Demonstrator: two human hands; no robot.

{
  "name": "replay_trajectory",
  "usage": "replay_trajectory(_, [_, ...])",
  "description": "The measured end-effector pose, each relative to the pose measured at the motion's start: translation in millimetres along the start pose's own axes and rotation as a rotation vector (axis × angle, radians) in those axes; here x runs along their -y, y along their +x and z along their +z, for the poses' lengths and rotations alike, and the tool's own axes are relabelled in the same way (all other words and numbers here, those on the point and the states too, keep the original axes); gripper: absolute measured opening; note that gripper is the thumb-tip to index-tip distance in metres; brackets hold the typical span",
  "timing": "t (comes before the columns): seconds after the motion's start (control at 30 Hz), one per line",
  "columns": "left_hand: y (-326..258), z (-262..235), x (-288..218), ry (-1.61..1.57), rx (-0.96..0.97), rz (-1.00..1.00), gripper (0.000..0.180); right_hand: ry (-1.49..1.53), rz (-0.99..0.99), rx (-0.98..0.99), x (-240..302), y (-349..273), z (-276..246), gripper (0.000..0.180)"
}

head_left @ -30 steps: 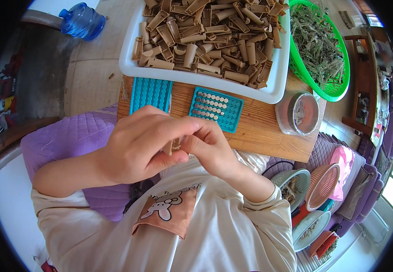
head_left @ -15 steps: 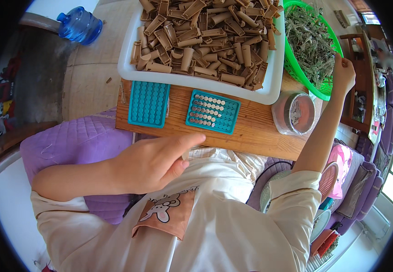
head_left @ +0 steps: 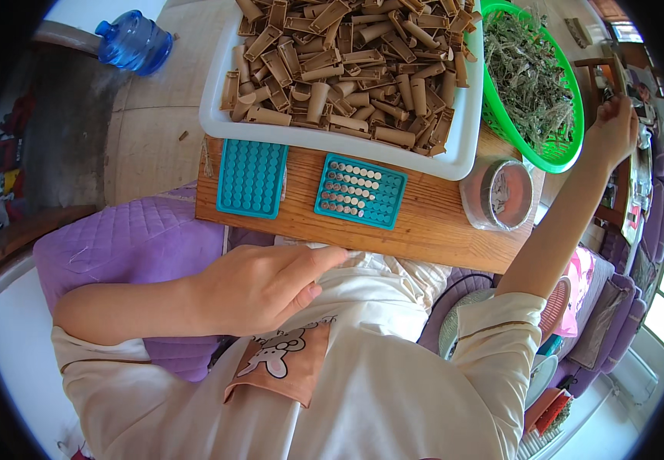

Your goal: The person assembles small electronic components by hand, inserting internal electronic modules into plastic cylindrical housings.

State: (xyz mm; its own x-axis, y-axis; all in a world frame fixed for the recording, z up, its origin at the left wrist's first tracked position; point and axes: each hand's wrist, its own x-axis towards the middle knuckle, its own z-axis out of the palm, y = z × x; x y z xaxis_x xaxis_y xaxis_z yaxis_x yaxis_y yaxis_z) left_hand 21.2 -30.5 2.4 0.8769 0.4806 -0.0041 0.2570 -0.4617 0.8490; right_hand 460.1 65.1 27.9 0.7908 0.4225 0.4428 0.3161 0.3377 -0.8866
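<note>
My left hand (head_left: 274,285) hovers over my lap, just in front of the wooden table's near edge. Its fingers are curled with the index finger pointing right, and what they hold, if anything, is hidden. Out past the far right side of a green basket (head_left: 573,126), my right hand (head_left: 616,130) is raised with its fingers closed; their contents are too small to make out. On the table (head_left: 439,238) lie two teal trays: one tray (head_left: 251,178) shows round pockets, the other tray (head_left: 383,207) has rows of small silvery and white discs in part of its pockets.
A white bin (head_left: 455,165) heaped with brown plastic half-tube pieces (head_left: 318,100) covers the back of the table. Tangled grey-green strips (head_left: 531,84) fill the basket. A round, plastic-wrapped container (head_left: 497,195) stands at the table's right. A blue water jug (head_left: 134,42) lies far left.
My right hand has moved right and outward, away from the basket. The basket has shifted slightly right. My left hand has lowered slightly, and the small tan bit between its fingers no longer shows.
</note>
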Motion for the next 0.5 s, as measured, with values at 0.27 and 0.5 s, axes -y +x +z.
replay_trajectory(0.27, [0,-21,-4,-0.178,-0.051,-0.143,0.032,0.704,0.781,0.397,56,-176,24,0.015])
replay_trajectory(0.5, [11,-25,0,-0.171,-0.339,-0.158,0.051,0.506,0.876,0.612,86,-310,32,0.014])
